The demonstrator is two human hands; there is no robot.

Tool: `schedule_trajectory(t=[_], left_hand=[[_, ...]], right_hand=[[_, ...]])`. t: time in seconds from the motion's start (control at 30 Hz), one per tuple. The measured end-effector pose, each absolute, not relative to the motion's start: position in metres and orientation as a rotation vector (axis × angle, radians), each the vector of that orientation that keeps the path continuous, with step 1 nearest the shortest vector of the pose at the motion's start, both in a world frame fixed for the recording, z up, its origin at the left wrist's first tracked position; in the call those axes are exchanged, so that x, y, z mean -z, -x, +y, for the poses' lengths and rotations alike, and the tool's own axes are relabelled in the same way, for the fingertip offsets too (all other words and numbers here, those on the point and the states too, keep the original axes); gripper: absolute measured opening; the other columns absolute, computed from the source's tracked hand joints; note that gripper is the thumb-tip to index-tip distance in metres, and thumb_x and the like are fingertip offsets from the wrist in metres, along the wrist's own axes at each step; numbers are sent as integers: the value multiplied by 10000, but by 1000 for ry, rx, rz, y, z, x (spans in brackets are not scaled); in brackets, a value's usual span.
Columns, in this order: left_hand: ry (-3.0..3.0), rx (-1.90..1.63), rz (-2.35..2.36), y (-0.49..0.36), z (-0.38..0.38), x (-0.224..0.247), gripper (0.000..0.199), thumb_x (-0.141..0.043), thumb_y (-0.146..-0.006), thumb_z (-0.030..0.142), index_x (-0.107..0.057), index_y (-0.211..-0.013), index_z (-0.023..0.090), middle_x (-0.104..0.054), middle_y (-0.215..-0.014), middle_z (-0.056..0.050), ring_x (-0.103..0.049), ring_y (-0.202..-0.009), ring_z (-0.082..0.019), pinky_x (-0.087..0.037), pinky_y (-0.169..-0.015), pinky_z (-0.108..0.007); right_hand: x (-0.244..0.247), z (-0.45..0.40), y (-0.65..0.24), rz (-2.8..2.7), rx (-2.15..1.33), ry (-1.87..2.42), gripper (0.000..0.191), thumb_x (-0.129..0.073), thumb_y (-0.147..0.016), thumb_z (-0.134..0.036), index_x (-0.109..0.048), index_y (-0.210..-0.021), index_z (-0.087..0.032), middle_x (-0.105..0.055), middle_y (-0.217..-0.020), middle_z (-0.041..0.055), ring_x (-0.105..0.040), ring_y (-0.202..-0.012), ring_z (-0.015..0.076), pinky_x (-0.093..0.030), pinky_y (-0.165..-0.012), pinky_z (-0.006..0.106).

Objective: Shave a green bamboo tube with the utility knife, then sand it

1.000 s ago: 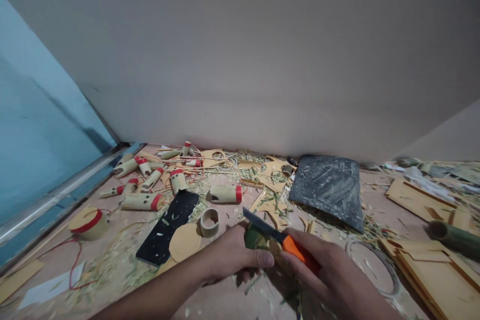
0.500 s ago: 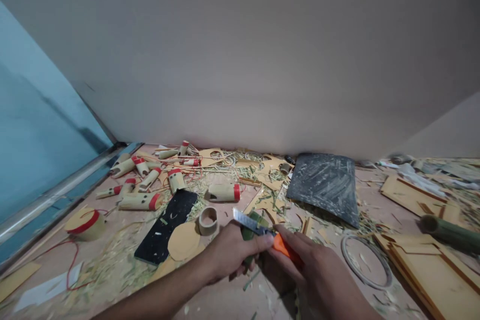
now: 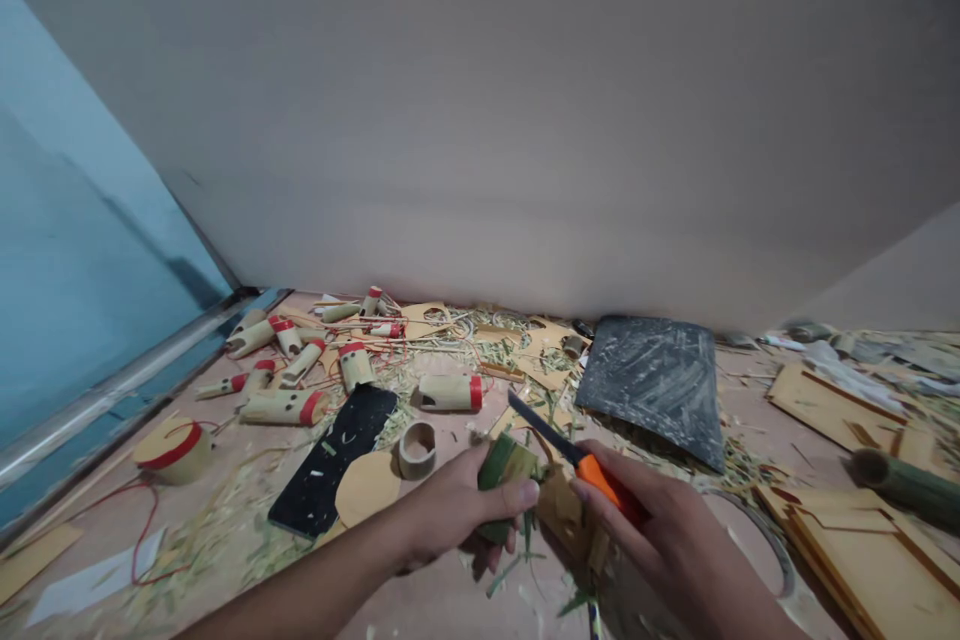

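A short green bamboo piece with a paler shaved patch is held in my left hand, its thumb pressed along the near side. My right hand is wrapped round the orange handle of a knife. The dark blade points up and to the left, apart from the bamboo. Thin green shavings hang below the piece. To the left of my hands stands a small bamboo ring, and beyond them lies a pale bamboo tube with a red band.
Several red-banded bamboo tubes and red cords lie at the left. A black phone-shaped slab, a dark curved sheet, a large ring, thin boards and a green bamboo pole surround my hands. A pale upright panel stands behind.
The knife has moved off the bamboo piece to the right, with my right hand. More of the bamboo's shaved face shows. The view has tilted up slightly.
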State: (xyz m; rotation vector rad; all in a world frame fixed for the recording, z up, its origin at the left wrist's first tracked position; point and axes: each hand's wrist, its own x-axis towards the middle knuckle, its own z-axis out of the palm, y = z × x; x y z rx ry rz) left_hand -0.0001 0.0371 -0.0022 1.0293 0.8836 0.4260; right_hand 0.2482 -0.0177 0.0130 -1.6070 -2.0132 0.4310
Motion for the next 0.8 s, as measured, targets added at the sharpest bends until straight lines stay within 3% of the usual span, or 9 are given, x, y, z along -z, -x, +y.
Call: schedule_trajectory(t=[0.17,0.3,0.53,0.6,0.7,0.8], left_hand=[[-1002,-419,850,2,37,7,755,-902,-639,722,-553,-1035,182,-722,-763,-24,-669,-584,-150,-572,-577,-296],[-1028,-430,852,0,35,5,735,-928,-622,681,-650,-1071,170,-678,-667,16,-641,-578,-142,-607,-655,-339],[-1085,-468,825,-2,32,-4,566,-926,-716,536,-744,-1128,192,-736,-1014,-56,-675,-789,-154,-611,-663,-272],[-1111,-480,823,-4,31,-3,523,-897,-750,547,-742,-1084,176,-719,-937,-42,-664,-748,-148,-609,-623,-261],[-1132,-546,946,-9,27,2,543,-835,-778,638,-677,-994,165,-623,-716,27,-583,-526,-115,-583,-510,-274],[-1109,-623,1018,-15,24,7,604,-800,-767,713,-587,-978,189,-572,-647,64,-537,-436,-108,-571,-465,-294]], right_hand=[[-14,-24,-237,-2079,-678,1531,353,-536,-1051,-491,-761,-1183,-253,-836,-1020,67,-798,-913,240,-593,-792,255],[-15,-26,-232,-2106,-773,1499,338,-577,-1038,-485,-748,-1217,-256,-821,-1051,74,-782,-904,232,-574,-792,249],[-10,-26,-233,-2097,-708,1504,337,-587,-1029,-479,-770,-1220,-270,-823,-995,59,-787,-847,235,-575,-741,253],[-6,-28,-232,-2120,-656,1521,355,-578,-1035,-487,-762,-1256,-278,-828,-1009,65,-798,-847,245,-588,-714,256],[4,-31,-226,-2058,-533,1606,450,-504,-1065,-536,-716,-1352,-261,-839,-1073,103,-817,-851,268,-616,-695,279],[15,-33,-221,-1918,-380,1717,557,-391,-1090,-596,-695,-1369,-221,-837,-1145,150,-828,-883,299,-636,-715,314]])
